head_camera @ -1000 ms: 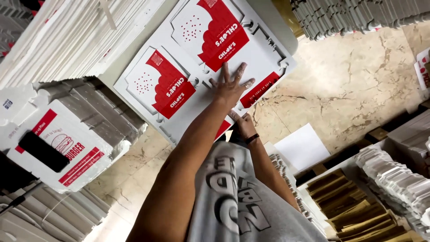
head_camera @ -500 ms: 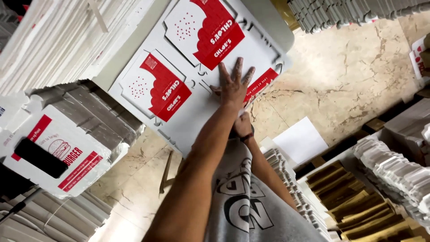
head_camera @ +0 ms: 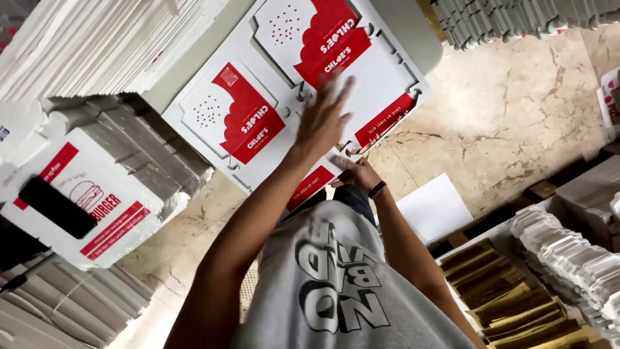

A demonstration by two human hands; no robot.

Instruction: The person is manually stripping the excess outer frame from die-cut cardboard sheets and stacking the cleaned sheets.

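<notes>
A flat white cardboard box blank (head_camera: 387,77) with red printed panels lies on a grey table top (head_camera: 413,26) and sticks out over its near edge. My left hand (head_camera: 326,119) is spread flat over the middle of the blank, fingers apart and blurred. Just below it, my right hand (head_camera: 358,173), with a dark wristband, grips the blank's near edge by a red strip. My grey printed shirt (head_camera: 336,291) fills the bottom of the view.
Stacks of flat white cardboard (head_camera: 84,45) rise at the upper left, and another stack (head_camera: 516,19) at the top right. A white burger-print box (head_camera: 97,213) carries a black object (head_camera: 58,207). White sheet (head_camera: 436,207), gold folded pieces (head_camera: 510,291) and white stacks (head_camera: 568,252) sit right.
My left hand has shifted slightly left across the blank and is now blurred. My right hand stays at the near edge.
</notes>
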